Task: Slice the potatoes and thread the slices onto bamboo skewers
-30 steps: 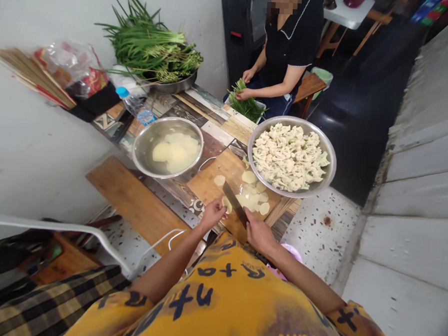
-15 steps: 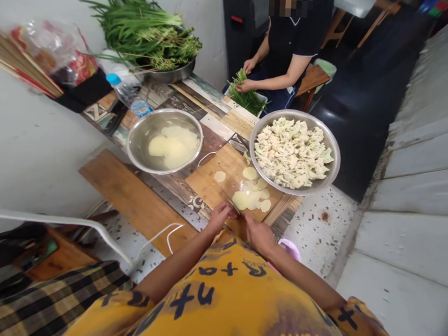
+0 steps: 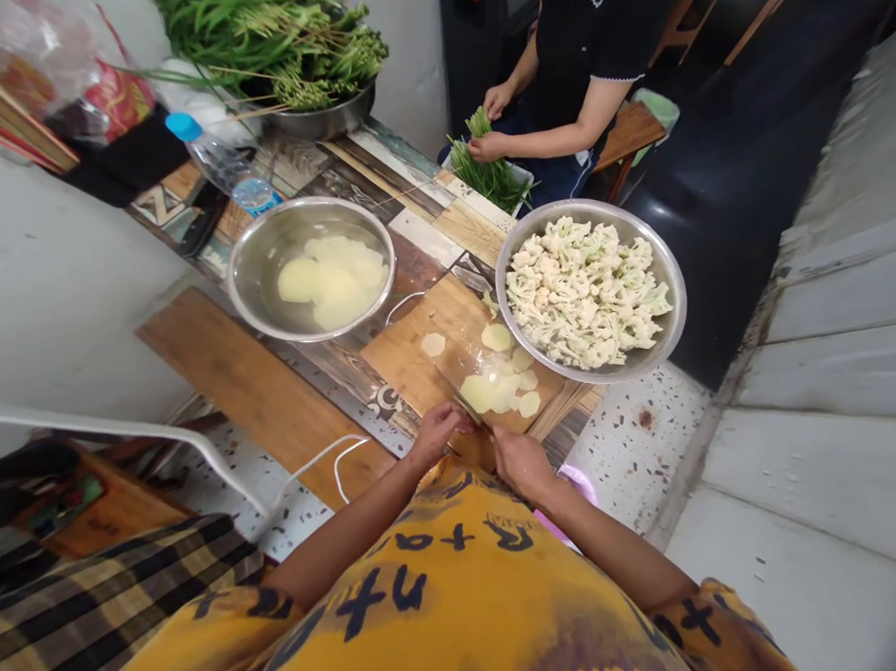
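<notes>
In the head view, my right hand [image 3: 520, 461] is closed round the handle end of a knife [image 3: 463, 398], whose blade slants up and left over the wooden cutting board [image 3: 402, 345]. Close by the blade's left side is my left hand [image 3: 440, 430], its fingers curled in; whatever they hold is hidden. Several thin, pale yellow potato slices [image 3: 497, 337] lie scattered on the board beyond the knife, some looking wet. More potato slices [image 3: 338, 270] sit in cloudy water in a steel bowl [image 3: 236, 276] left of the board.
Cauliflower florets [image 3: 585, 293] fill a wide steel basin [image 3: 675, 312] at the board's far right. Greens [image 3: 283, 37] are heaped in a metal bowl at the back left, near a water bottle [image 3: 224, 164]. Across the table, a seated person [image 3: 580, 112] handles green stalks [image 3: 494, 173].
The view has tilted slightly downward, so the table's things sit a little higher and the bowl further left. Both hands stay at the knife, almost unchanged.
</notes>
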`<act>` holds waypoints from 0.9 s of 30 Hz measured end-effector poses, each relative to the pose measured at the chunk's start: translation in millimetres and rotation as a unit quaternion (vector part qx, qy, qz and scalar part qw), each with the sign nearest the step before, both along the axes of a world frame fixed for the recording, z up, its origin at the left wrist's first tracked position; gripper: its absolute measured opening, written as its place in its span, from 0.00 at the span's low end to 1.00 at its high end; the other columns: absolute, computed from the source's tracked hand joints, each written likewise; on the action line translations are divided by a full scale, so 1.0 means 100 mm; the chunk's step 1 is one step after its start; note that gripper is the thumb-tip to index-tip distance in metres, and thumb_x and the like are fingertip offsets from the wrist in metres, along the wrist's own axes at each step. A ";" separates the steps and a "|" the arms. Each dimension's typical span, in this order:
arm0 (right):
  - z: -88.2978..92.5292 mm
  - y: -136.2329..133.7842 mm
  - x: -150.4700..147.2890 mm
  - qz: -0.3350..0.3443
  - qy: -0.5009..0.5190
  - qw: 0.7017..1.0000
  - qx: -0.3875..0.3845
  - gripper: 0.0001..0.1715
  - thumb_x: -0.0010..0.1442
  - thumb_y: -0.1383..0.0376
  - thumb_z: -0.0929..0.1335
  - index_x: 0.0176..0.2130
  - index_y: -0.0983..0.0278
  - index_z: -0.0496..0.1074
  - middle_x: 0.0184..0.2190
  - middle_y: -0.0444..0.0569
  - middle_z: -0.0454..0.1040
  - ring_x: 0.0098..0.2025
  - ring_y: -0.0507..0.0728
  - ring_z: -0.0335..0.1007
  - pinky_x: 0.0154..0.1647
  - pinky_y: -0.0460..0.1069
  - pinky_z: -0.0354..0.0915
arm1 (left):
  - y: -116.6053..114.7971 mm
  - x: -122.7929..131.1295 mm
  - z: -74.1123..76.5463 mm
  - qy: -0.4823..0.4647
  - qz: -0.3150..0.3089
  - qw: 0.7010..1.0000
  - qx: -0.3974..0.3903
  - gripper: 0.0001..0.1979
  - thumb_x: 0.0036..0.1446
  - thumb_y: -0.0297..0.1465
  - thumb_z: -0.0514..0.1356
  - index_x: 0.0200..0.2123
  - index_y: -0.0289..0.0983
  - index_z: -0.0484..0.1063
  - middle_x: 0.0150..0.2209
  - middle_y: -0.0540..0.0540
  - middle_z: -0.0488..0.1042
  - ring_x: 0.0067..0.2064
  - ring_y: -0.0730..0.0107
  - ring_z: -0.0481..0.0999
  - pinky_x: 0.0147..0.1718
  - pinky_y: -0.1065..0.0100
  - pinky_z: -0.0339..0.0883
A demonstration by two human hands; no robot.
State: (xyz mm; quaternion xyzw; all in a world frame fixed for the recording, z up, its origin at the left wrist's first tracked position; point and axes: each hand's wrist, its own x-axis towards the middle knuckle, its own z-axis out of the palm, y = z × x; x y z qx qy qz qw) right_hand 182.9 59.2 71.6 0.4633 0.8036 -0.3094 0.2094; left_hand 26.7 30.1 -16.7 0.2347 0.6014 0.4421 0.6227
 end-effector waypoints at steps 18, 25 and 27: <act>-0.04 -0.01 -0.03 0.022 0.024 0.999 0.010 0.20 0.62 0.65 0.54 0.52 0.66 0.59 0.35 0.57 0.75 0.36 0.61 0.72 0.34 0.50 0.61 | -0.04 -0.02 -0.02 0.022 -0.011 0.999 0.029 0.05 0.46 0.28 0.55 0.22 0.35 0.69 0.20 0.51 0.72 0.25 0.72 0.71 0.31 0.70 0.65; 0.06 -0.01 -0.01 0.001 0.024 1.000 0.016 0.20 0.63 0.65 0.53 0.51 0.66 0.61 0.34 0.55 0.76 0.34 0.58 0.72 0.33 0.48 0.60 | -0.04 0.01 -0.03 0.041 -0.007 0.999 0.015 0.05 0.44 0.28 0.54 0.20 0.36 0.68 0.19 0.52 0.71 0.24 0.73 0.70 0.31 0.70 0.64; 0.16 -0.02 0.04 -0.014 0.032 0.999 0.025 0.20 0.64 0.65 0.52 0.51 0.66 0.60 0.32 0.53 0.76 0.33 0.57 0.72 0.32 0.47 0.59 | -0.04 0.01 -0.03 0.048 -0.003 0.999 0.020 0.06 0.45 0.28 0.53 0.20 0.36 0.68 0.20 0.52 0.71 0.25 0.72 0.70 0.32 0.70 0.64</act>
